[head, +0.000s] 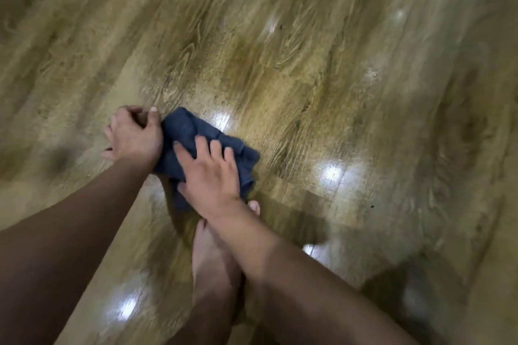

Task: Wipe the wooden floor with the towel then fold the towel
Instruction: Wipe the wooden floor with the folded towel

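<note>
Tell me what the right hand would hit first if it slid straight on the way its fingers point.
The right hand lies flat on the blue towel, fingers pointing up and slightly left in the picture. Going on, it would cross more towel, then bare wooden floor. Nothing else appears in that line, though the floor there is blurred.

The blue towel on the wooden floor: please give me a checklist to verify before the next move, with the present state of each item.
1. Blue towel lies on the wooden floor: ok.
2. Right hand rests flat on the towel, fingers straight: ok.
3. Left hand grips the towel's left edge: cannot tell, its fingers are curled but the contact is hidden.
4. Towel spread flat for folding: not ok, it is bunched.
5. Bare foot apart from the towel: cannot tell.
6. Floor wiped dry: cannot tell, only glare shows.
</note>
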`<state>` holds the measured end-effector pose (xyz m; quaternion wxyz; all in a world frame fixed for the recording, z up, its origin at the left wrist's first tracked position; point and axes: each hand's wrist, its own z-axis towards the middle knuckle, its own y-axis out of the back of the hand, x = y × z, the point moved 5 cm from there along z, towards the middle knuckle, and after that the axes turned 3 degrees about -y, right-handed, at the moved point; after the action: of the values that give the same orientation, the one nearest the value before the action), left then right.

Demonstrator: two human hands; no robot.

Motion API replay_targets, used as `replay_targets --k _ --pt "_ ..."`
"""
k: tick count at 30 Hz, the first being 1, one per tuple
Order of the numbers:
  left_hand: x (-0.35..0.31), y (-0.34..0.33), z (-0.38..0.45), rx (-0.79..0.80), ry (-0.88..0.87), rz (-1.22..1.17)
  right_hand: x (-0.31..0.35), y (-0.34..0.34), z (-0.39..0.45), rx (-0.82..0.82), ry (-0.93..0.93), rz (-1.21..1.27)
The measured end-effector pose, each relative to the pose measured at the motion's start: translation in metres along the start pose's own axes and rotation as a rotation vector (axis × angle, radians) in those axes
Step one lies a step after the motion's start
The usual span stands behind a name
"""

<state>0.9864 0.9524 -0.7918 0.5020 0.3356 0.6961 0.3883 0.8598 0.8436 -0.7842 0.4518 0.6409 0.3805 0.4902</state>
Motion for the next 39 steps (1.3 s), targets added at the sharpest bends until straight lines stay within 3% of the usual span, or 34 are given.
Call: replay_targets --k 3,5,10,16,19,23,27,33,39 --pt "-0.015 -0.007 -0.006 -0.020 0.002 0.006 -0.037 0.013 0.001 0.003 0.006 -0.028" --pt "-0.034 -0.016 -0.016 -0.013 -0.072 -0.013 -0.078 0.025 -0.004 -0.013 -0.086 -0.048" --pt "-0.074 -0.042 -0.039 0.117 -0.366 0.014 -0.217 0.061 -0.041 -0.067 -0.456 -0.084" --pt "-0.078 -0.055 -0.048 0.265 -0.440 0.089 -0.383 0.099 -0.141 -0.274 -0.996 -0.018" --pt "-0.077 -0.056 -0.048 0.258 -0.461 0.124 -0.404 0.100 -0.167 -0.325 -1.214 0.015" --pt "-0.080 -0.058 -0.051 0.238 -0.423 0.104 -0.363 0.085 -0.151 -0.385 -1.320 0.047" --pt "-0.083 -0.059 -0.054 0.225 -0.409 0.115 -0.266 0.065 -0.116 -0.294 -1.153 -0.023" --pt "-0.089 -0.065 -0.064 0.228 -0.387 0.184 -0.101 0.023 -0.062 -0.108 -0.512 0.046" --pt "-0.084 -0.058 -0.063 0.223 -0.417 0.144 -0.145 0.036 -0.061 -0.048 -0.257 -0.024"
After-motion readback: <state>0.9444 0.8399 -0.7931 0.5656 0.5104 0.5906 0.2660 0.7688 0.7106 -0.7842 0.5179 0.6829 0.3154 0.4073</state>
